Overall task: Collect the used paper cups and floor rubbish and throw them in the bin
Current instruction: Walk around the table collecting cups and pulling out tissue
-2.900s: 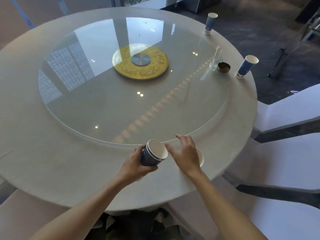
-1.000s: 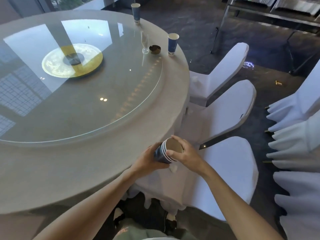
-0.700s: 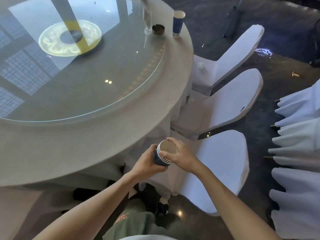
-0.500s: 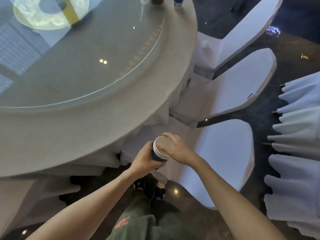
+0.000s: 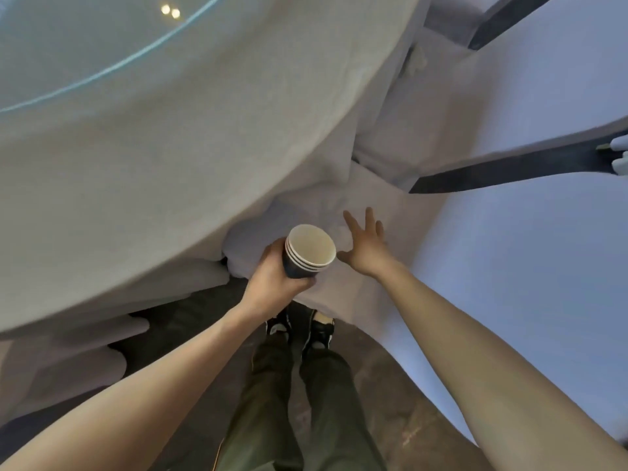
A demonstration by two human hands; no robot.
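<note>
At frame centre my left hand (image 5: 272,280) wraps the stack of paper cups (image 5: 307,251) around its dark wall — light, thin, easily crushed, so I squeeze gently below the rims. My right hand (image 5: 365,248) hangs open beside it — empty.

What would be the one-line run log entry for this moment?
left hand: holds stacked paper cups | right hand: open, empty, over white chair cover | bin: not visible

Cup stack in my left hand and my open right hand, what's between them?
Nothing held. In the head view, between the cup stack and the right hand, only the white chair cover behind them shows.
</note>
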